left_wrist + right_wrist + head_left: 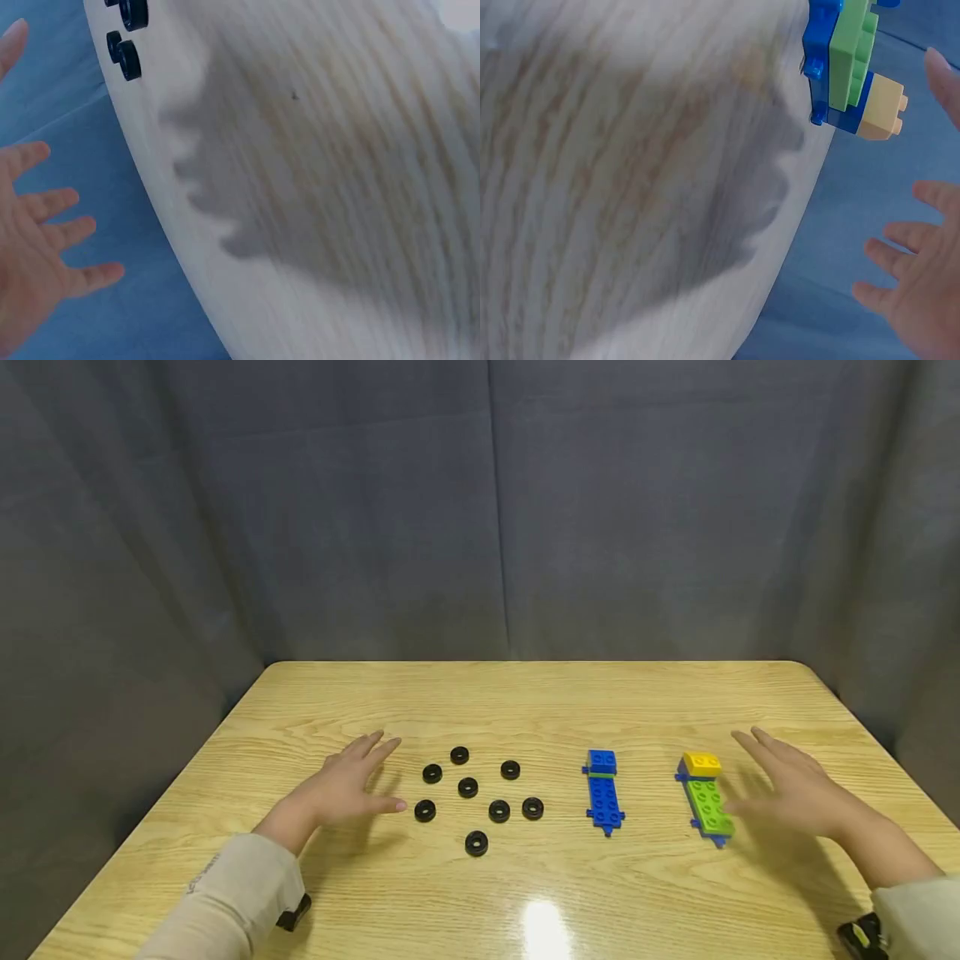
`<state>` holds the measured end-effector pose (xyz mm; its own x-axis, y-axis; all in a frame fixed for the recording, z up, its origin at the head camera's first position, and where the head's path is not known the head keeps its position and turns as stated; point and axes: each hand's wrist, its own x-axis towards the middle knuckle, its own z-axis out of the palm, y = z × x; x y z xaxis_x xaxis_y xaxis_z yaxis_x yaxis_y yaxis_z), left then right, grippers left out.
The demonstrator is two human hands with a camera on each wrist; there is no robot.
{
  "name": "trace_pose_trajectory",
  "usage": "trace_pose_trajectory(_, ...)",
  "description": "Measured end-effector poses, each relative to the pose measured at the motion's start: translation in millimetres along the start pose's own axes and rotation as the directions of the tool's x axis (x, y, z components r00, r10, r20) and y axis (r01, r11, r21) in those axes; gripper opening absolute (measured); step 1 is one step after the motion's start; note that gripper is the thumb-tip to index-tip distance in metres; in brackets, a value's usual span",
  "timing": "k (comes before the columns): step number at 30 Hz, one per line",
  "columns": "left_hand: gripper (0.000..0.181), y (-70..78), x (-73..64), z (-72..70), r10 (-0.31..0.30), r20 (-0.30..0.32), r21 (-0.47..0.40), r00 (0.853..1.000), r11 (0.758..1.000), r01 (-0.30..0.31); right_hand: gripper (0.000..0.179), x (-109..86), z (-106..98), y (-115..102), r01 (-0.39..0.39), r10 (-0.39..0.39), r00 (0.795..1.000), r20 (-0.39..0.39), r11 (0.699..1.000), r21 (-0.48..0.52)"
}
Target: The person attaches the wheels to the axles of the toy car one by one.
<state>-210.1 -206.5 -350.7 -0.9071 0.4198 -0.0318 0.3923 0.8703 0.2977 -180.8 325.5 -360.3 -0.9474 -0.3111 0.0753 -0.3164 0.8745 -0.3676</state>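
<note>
My left hand (348,787) hovers over the table with its fingers spread, just left of several loose black toy wheels (468,787). Nothing is in it; the left wrist view shows the left palm (30,240) with the fingers apart. On the other side, my right hand (798,789) is held above the table beside a toy car base of green and blue bricks with a yellow brick (702,765) on its far end. Its fingers are extended and hold nothing. Between the wheels and that car stands a blue toy car base (604,800) with a blue brick on top.
The wooden table (360,693) has rounded far corners. Grey curtains (375,527) hang behind it and along both sides. A bright light reflection (545,931) shows near the front edge. Black wrist devices (294,912) sit under the sleeves.
</note>
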Motion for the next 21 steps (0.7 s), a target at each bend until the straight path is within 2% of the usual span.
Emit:
trace_pose_trajectory(7, 0.084, 2.0, -0.4, 5.2, 0.028, 0.026, -0.034, 0.999, 0.999, -0.027, 0.104, 1.5, 4.3, -1.8, 0.023, -0.025, 0.999, 0.029, 0.997, 0.071)
trace_pose_trajectory(14, 0.080, 2.5, 1.5, 10.5, 0.076, 0.039, -0.056, 0.996, 0.996, -0.073, 0.109, 6.5, 10.9, -0.2, 0.093, -0.096, 0.994, 0.050, 0.994, 0.061)
trace_pose_trajectory(21, 0.071, 3.0, 2.3, 15.6, 0.069, 0.080, -0.034, 0.994, 0.997, -0.066, 0.115, 9.6, 14.3, 1.3, 0.119, -0.124, 0.990, 0.072, 0.990, 0.071)
